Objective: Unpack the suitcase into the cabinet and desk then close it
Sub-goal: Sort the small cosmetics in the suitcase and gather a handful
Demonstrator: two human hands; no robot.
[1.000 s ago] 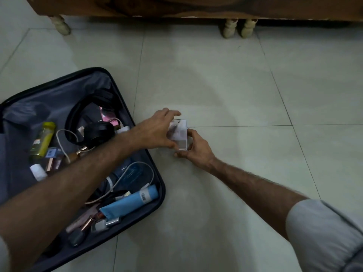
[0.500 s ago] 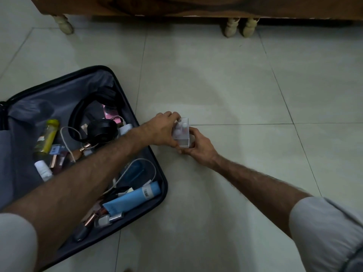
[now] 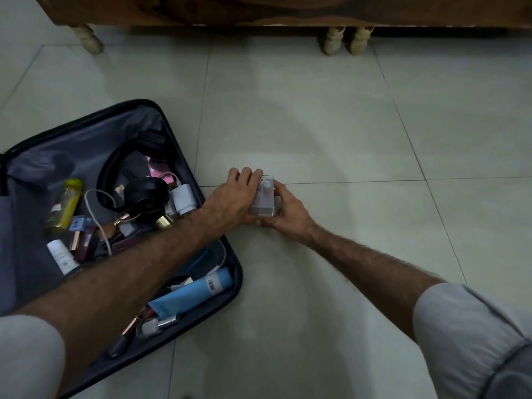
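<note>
Both the left hand [image 3: 239, 197] and right hand [image 3: 288, 210] are gripping a small clear box [image 3: 262, 201], probably light, rigid and slick, at the suitcase's [image 3: 161, 116] three o'clock, best clasped by opposite walls.

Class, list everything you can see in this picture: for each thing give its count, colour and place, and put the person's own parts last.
suitcase: 1, black, open on floor, left
headphones: 1, black, in suitcase
yellow bottle: 1, in suitcase, left
blue tube: 1, in suitcase, near edge
white cable: 1, in suitcase
white charger: 1, beside headphones
clear box: 1, pale, between both hands
wooden furniture: brown, top, pale legs
floor tiles: pale grey
left hand: grips box
right hand: grips box
</note>
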